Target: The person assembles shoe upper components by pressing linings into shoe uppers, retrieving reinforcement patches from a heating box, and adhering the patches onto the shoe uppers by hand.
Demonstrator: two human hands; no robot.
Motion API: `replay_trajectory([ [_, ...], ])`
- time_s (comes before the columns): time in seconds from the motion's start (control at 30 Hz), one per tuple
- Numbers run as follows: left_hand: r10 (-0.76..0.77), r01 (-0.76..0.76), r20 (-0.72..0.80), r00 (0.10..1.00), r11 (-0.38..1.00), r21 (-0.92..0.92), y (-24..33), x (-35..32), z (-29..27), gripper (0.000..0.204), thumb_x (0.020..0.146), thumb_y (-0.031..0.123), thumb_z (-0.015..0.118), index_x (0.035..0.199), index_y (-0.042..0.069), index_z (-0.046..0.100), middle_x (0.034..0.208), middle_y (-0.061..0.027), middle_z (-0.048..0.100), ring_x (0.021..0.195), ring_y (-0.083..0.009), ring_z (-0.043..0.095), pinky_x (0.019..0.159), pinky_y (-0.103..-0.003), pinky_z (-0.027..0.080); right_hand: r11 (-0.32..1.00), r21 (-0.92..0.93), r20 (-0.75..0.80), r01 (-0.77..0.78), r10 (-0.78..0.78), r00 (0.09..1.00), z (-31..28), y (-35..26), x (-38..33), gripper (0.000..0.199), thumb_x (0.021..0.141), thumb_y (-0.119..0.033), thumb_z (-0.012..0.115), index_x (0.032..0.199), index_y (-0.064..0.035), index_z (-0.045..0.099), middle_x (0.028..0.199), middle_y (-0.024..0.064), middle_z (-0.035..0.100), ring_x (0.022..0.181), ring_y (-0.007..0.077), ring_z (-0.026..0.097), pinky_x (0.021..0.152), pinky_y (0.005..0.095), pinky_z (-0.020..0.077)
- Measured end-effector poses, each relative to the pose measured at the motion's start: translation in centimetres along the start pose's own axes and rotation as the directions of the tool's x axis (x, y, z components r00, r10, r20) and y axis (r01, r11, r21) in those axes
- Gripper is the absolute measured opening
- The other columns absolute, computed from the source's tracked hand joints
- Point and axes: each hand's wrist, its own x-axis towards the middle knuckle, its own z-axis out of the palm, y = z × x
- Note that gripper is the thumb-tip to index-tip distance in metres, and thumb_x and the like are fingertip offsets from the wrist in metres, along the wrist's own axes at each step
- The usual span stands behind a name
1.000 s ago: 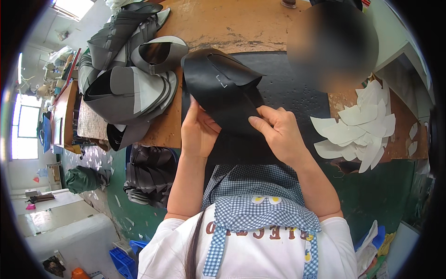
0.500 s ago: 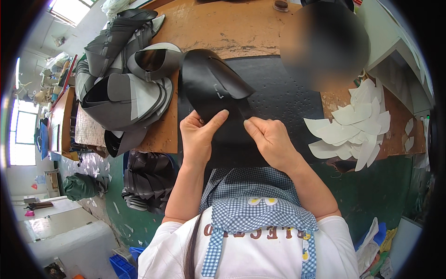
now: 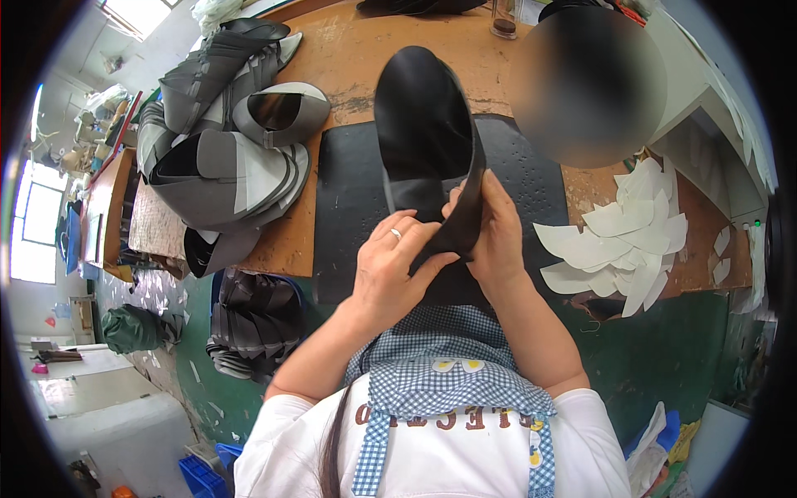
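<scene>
Above the black work mat [image 3: 344, 207] I hold a black leather shoe upper [image 3: 419, 124], its hollow inner side facing me and its rounded toe end pointing away. My left hand [image 3: 390, 261] pinches the near left edge, with fingers over the inside and the thumb beneath the lower rim. Round the right side closes my right hand [image 3: 498, 228], its thumb outside and some fingertips showing inside the opening. The outer face of the upper is turned away from view.
Left on the wooden table [image 3: 349, 58] are stacked grey and black shoe uppers [image 3: 207, 178]. White curved pieces [image 3: 627, 241] lie piled at the right. A bin of dark uppers [image 3: 257, 311] stands below the table's left edge. A small glass jar [image 3: 504, 25] sits at the back.
The shoe upper has been turned over and opened out, so its inside now shows instead of its outer face. My left hand has moved right and lower; my right hand has shifted up its right side.
</scene>
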Motion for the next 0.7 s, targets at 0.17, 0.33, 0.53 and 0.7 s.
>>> replay_trajectory([
  [0.17,0.217,-0.39,0.395,0.893,0.812,0.435,-0.9,2.5,-4.3,0.021,0.071,0.005,0.068,0.092,0.0,0.067,0.081,-0.0073,0.059,0.083,-0.0227,0.063,0.109,-0.045,0.046,0.734,-0.677,-0.132,-0.048,-0.057,0.99,-0.7,0.7,-2.4,0.014,0.101,-0.007,0.052,0.109,-0.0013,0.062,0.099,0.0087,0.07,0.085,0.0145,0.065,0.08,0.0289,0.052],
  [0.33,0.286,-0.675,0.681,0.674,0.613,0.41,-3.7,0.4,-4.2,0.019,0.068,0.005,0.062,0.085,-0.003,0.067,0.08,-0.0072,0.059,0.085,-0.0215,0.062,0.115,-0.045,0.042,-0.125,-0.899,0.424,0.419,-0.017,0.905,-0.1,-0.7,-5.2,0.041,0.08,0.011,0.056,0.12,0.0023,0.061,0.116,0.0186,0.066,0.103,0.0275,0.067,0.09,0.0346,0.0539],
  [0.53,0.363,-0.718,0.655,0.663,0.557,0.418,-4.4,-1.6,-3.4,0.021,0.069,0.006,0.062,0.085,-0.007,0.067,0.084,-0.0123,0.065,0.088,-0.0237,0.066,0.115,-0.042,0.042,-0.519,-0.64,0.537,0.567,0.226,0.812,-1.6,2.7,-3.9,0.068,0.093,-0.023,0.065,0.148,0.0087,0.039,0.149,0.0207,0.05,0.137,0.0322,0.051,0.115,0.0427,0.0393],
  [0.7,0.366,-0.622,0.577,0.73,0.706,0.338,-4.2,-1.9,-3.4,0.023,0.066,0.006,0.063,0.085,-0.007,0.066,0.084,-0.0139,0.065,0.084,-0.025,0.067,0.114,-0.042,0.044,-0.506,-0.657,0.549,0.56,0.188,0.814,-0.8,2.4,-4.3,0.071,0.092,-0.024,0.068,0.147,0.0105,0.038,0.145,0.0224,0.053,0.132,0.0328,0.055,0.114,0.0419,0.0406],
])
